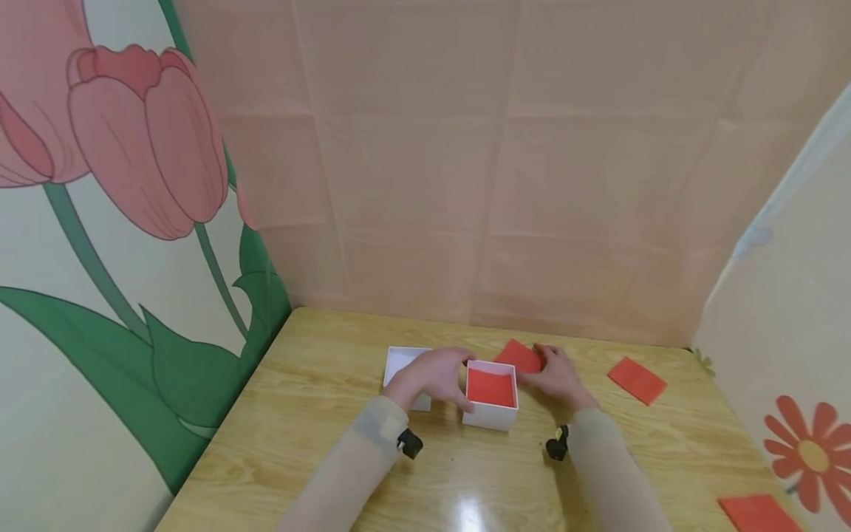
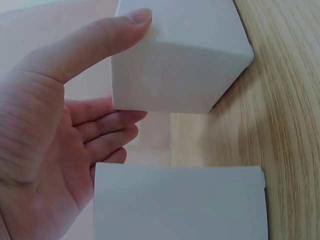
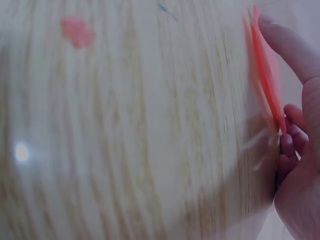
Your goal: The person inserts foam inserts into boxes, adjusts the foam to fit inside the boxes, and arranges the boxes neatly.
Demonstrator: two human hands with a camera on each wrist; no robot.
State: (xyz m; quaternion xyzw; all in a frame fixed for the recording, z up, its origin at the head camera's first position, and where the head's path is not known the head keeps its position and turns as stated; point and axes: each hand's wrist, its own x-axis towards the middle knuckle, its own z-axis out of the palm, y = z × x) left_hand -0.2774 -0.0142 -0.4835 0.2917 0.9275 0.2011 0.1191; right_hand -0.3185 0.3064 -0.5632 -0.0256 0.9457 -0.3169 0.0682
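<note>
"Hands first, please: what does the left one do?"

"The left hand (image 1: 435,373) holds the open white box (image 1: 490,416) by its left side, with the thumb at the near corner and the fingers at the far one. In the left wrist view, the thumb lies along the white wall."

"And what is inside?"

"A red filling (image 1: 490,388) (I cannot tell if it is one piece or several) sits a little below the rim."

"Which white thing is behind that hand?"

"A second white piece (image 1: 402,363) stands on the wooden table (image 1: 266,414), left of the box and apart from it. The hand covers it partly, so I cannot say if it is a lid."

"Then the right hand?"

"The right hand (image 1: 557,377) grasps a red packet (image 1: 515,355) between thumb and fingers, just behind the box and toward its right. This packet is slightly bowed."

"Do you see more red ones?"

"Yes, two: a flat red packet (image 1: 637,380) farther right, and a cut-off red packet (image 1: 758,513) at the lower right. Behind the table hangs a beige cloth (image 1: 412,148)."
</note>
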